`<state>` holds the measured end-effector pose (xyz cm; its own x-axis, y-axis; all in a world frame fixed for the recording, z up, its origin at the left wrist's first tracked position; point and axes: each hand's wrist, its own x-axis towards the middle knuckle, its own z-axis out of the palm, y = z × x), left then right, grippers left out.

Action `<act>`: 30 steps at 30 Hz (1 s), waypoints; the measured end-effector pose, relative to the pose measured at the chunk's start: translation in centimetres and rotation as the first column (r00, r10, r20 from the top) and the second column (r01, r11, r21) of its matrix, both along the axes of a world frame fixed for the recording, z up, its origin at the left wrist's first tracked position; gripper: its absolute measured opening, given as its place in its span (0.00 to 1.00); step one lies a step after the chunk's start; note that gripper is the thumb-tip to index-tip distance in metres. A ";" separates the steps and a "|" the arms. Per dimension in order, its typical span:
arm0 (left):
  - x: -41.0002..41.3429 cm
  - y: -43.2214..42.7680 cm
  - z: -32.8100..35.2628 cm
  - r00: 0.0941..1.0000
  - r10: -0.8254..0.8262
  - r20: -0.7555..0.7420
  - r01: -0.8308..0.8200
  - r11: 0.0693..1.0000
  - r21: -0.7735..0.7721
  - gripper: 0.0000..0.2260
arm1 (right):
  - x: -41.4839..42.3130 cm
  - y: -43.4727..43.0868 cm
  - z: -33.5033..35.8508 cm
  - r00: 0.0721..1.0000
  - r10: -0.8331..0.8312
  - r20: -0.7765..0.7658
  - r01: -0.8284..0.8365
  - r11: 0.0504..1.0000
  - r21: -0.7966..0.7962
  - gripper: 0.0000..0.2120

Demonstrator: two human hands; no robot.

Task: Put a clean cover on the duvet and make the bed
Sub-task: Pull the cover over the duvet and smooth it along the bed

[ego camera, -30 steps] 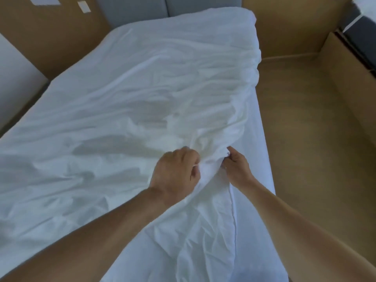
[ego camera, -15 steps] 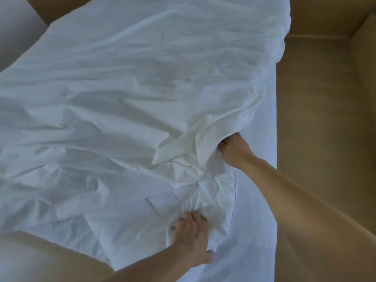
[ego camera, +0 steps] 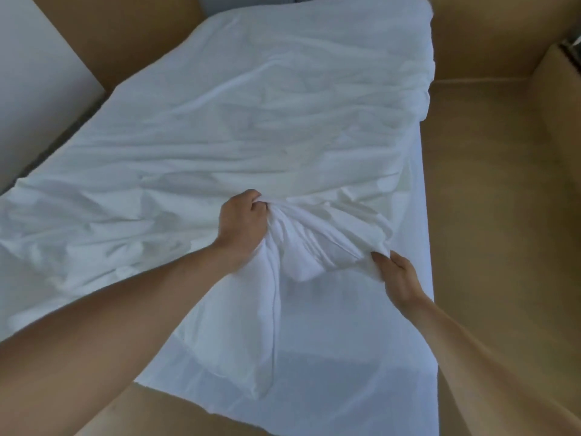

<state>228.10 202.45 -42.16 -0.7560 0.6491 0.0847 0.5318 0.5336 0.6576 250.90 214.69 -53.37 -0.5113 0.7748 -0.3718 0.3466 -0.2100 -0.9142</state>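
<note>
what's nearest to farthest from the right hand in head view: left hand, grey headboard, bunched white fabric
1. bunched white fabric, held by the right hand
2. left hand, across the bunch
3. grey headboard, bed's far end

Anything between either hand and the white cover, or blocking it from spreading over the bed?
Nothing visible. The left hand grips the bunched white cover directly, and the right hand pinches the same bunch at its right end. The bed shows only white bedding, with no other item lying on it.
</note>
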 end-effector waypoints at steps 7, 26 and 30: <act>-1.5 -1.0 4.9 0.989 0.146 0.019 -0.147 0.981 0.130 0.13 | -1.9 -3.8 13.8 0.945 -0.139 -0.297 0.151 0.988 0.018 0.07; 6.2 -9.5 2.0 0.810 -0.556 0.187 0.583 0.723 -0.371 0.15 | 2.1 -19.2 7.3 0.906 -0.379 0.190 0.423 0.834 -0.354 0.15; 7.2 -11.3 -1.7 0.702 -0.529 0.476 0.685 0.684 -0.249 0.16 | 1.9 -16.1 7.3 0.867 -0.383 0.319 0.349 0.923 0.161 0.17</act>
<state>235.29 191.11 -43.85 -0.1023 0.8869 -0.4504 0.6113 0.4133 0.6749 252.79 198.63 -46.10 -0.0405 0.9219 -0.3853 0.5530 -0.3005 -0.7771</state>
